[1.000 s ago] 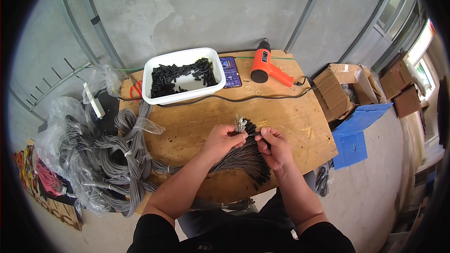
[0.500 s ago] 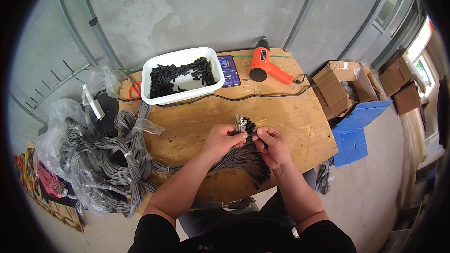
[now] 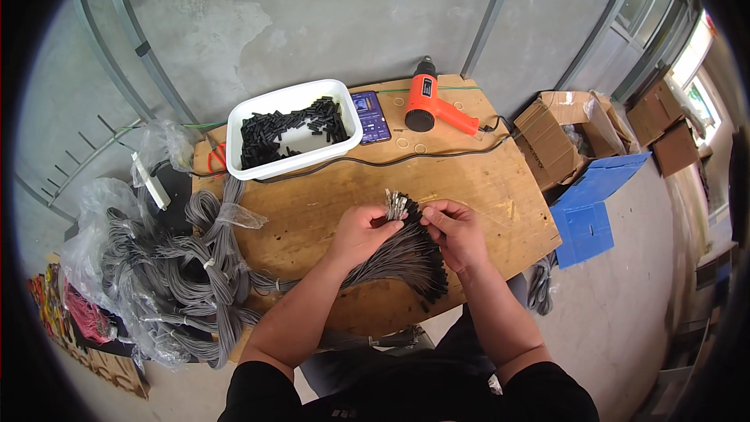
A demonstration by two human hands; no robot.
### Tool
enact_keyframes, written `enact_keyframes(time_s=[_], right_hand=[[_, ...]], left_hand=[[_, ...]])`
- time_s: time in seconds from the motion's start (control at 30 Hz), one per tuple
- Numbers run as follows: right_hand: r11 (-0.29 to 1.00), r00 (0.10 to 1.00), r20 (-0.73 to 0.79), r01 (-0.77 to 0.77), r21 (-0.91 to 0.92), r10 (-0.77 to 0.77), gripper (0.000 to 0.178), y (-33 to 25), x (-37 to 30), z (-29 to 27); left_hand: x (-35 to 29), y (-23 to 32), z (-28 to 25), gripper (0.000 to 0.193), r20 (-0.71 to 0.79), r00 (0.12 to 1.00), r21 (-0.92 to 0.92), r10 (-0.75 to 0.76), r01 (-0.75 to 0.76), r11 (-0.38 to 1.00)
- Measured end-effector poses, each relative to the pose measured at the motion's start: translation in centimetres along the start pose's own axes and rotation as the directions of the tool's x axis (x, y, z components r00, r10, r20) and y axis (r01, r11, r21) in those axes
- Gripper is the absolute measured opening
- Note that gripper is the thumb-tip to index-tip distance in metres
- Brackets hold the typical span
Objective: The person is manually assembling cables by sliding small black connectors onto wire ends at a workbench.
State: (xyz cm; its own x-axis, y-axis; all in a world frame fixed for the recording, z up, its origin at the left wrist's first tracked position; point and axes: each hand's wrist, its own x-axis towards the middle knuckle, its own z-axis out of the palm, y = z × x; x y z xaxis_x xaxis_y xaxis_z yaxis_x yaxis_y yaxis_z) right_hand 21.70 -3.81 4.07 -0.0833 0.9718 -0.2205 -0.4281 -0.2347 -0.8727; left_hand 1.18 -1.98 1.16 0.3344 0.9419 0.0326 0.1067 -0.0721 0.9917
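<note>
My left hand (image 3: 358,231) is closed round the upper end of a bundle of grey cables (image 3: 384,259), whose bare metal terminals (image 3: 397,204) stick up above the thumb. Short black sleeves (image 3: 434,272) cover many other cable ends, fanned out to the right and down toward the table's front edge. Right beside the terminals, my right hand (image 3: 459,233) is pinched, thumb against forefinger. Anything between those fingertips is too small to make out.
A white tub (image 3: 295,166) of loose black sleeves (image 3: 269,131) stands at the back, beside a phone (image 3: 370,117) and an orange heat gun (image 3: 428,101). A black cord (image 3: 375,162) crosses the wooden table (image 3: 500,195). Coiled grey cables (image 3: 199,258) lie left; cardboard boxes (image 3: 551,141) sit right.
My right hand has drawn slightly up and away from the left; the black sleeve seen at its fingertips before no longer shows there. The fanned cables show more. The whole view has shifted a little.
</note>
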Motion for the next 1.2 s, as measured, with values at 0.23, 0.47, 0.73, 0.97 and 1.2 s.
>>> enact_keyframes(time_s=[0.23,0.47,0.73,0.97,1.2], right_hand=[[0.995,0.998,0.047,-0.026,-0.099,0.031,0.012,0.4,0.3,1.1],[0.988,0.998,0.043,0.049,-0.147,-0.043,0.007,1.3,0.6,0.8],[0.750,0.903,0.059,0.388,-0.536,-0.426,0.006,2.8,-0.1,0.7],[0.946,0.977,-0.032,0.195,-0.260,-0.211,0.005,2.2,-0.3,1.2],[0.882,0.969,0.108,-0.248,0.400,0.223,0.020,0.8,0.6,-0.4]], left_hand=[[-0.2,0.8,-0.2,0.015,0.026,0.999,0.035,-0.043,0.042,0.999],[-0.1,0.5,-0.1,0.014,0.012,1.000,-0.056,-0.005,0.006,0.998],[0.1,-0.1,0.0,0.013,-0.003,0.987,-0.133,-0.158,0.156,0.979],[-0.1,0.1,0.2,0.009,-0.014,0.999,-0.137,-0.042,0.040,0.990],[-0.1,0.2,0.1,0.011,-0.010,0.993,-0.334,-0.119,0.109,0.936]])
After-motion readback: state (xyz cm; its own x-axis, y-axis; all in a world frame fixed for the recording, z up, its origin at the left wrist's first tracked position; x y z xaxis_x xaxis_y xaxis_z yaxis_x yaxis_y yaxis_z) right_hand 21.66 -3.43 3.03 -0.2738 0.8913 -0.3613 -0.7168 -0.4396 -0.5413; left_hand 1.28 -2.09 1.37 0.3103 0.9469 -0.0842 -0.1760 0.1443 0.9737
